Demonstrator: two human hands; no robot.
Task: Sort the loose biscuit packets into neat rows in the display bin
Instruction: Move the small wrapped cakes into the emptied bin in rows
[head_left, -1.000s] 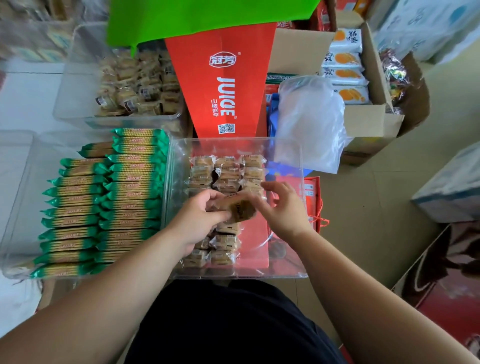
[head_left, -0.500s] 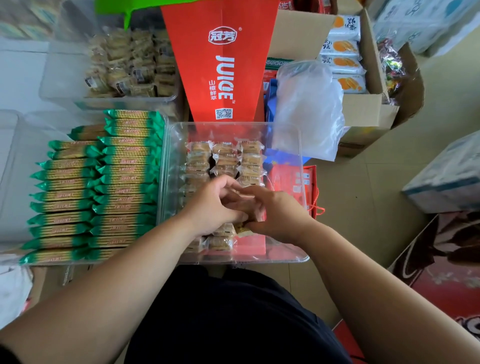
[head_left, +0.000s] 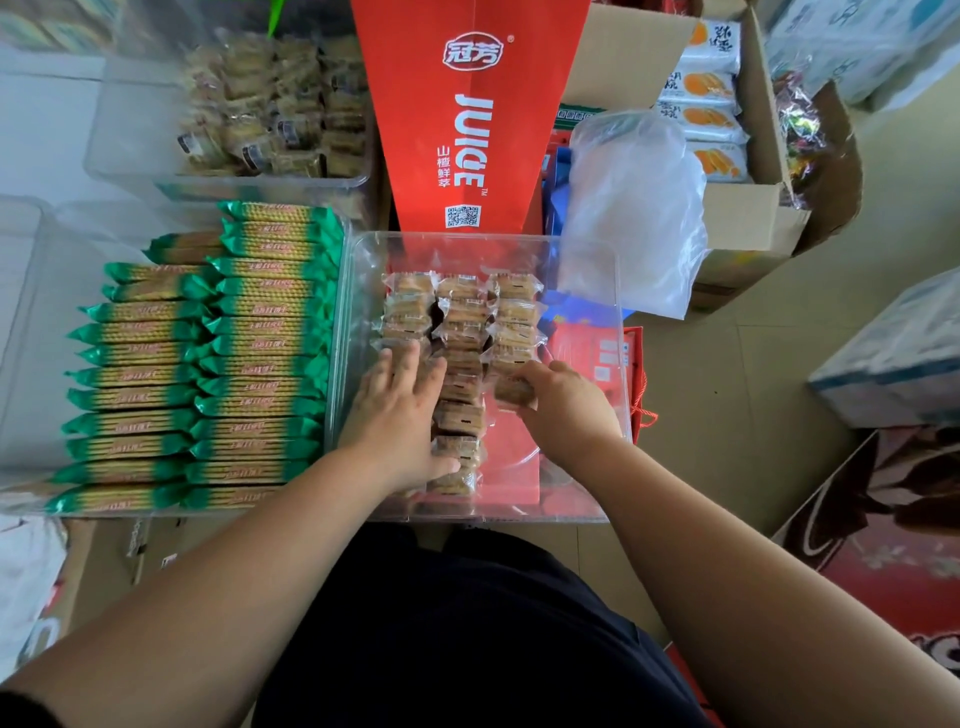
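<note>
three packet rows (head_left: 462, 312) sit beyond the fingers (head_left: 410, 359) in the display bin (head_left: 354, 291); left hand (head_left: 400, 415) rests flat on them, right hand (head_left: 566, 410) pinches one packet (head_left: 513, 389).

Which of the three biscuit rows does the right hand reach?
The right row, farthest from the green packets; the right hand grips a packet at its near end.

Clear glossy plastic display bin (head_left: 582, 244), crinkly transparent film biscuit packets (head_left: 460, 415)

Pale beige floor tiles (head_left: 737, 395) stretch away on the right, evenly lit; an open cardboard box (head_left: 748, 223) stands behind, a red juice carton (head_left: 415, 135) beside it.
</note>
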